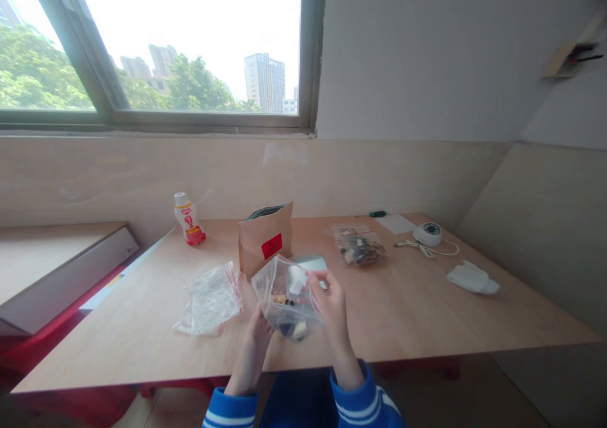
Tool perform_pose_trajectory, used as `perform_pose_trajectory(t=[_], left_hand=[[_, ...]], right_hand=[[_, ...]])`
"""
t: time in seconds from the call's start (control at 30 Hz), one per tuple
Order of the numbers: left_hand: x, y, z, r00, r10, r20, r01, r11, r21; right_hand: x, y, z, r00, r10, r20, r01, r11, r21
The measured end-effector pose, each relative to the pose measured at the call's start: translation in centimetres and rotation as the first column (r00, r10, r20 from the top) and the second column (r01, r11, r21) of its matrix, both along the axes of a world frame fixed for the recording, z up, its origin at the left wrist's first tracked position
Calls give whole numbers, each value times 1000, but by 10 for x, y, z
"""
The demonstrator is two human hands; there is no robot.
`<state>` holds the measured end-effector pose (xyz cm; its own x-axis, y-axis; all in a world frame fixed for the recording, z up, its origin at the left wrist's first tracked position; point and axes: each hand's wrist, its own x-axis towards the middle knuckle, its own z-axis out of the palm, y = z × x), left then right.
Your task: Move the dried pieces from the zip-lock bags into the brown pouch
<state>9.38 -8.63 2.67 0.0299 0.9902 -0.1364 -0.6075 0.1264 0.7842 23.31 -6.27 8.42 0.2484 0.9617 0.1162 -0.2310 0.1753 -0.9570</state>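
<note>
Ideally, with the right hand [333,301] pinching and the left hand [257,336] seemingly gripping the clear bag [287,301] before the paper pouch [253,241], hold it upright.

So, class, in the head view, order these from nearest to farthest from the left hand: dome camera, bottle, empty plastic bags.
1. Empty plastic bags, just left of the left hand
2. Bottle, back left
3. Dome camera, back right

Left hand [260,328] lower, right hand [331,292] higher
</note>
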Motion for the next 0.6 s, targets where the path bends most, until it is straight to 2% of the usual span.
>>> perform_pose_trajectory(t=[0.07, 0.13, 0.23, 0.27, 0.3, 0.37, 0.43, 0.5, 0.6], left_hand=[[2, 5, 2, 985, -73, 154, 75, 997, -7], [2, 13, 5, 979, -56, 195, 60, 998, -16], [0, 29, 3, 987, 33, 155, -23, 998, -66], [-1, 34, 1, 987, 55, 150, -44, 996, -75], [-2, 39, -2, 985, 70, 158, -60, 996, -70], [-4, 45, -8, 975, 97, 198, -93, 995, -30], [-4, 46, -11, 966, 119, 228, -121, 993, -4], [-4, 44, -11, 969, 122, 213, -118, 993, -31], [-3, 38, -9, 977, 163, 133, -156, 986, -66]], right_hand=[[-4, 14, -5, 992, 111, 55, -109, 993, -50], [-4, 25, -6, 977, 115, 181, -109, 993, -44], [0, 33, 1, 918, -56, 392, -9, 987, 161], [1, 36, 4, 896, -64, 439, -39, 974, 223], [2, 38, 6, 872, -21, 489, -117, 962, 249], [1, 46, 6, 771, 150, 619, -331, 925, 188], [-2, 56, 4, 614, 286, 736, -478, 877, 58], [-7, 66, 1, 513, 308, 801, -497, 868, -16], [-10, 77, 1, 522, 199, 829, -393, 919, 26]])
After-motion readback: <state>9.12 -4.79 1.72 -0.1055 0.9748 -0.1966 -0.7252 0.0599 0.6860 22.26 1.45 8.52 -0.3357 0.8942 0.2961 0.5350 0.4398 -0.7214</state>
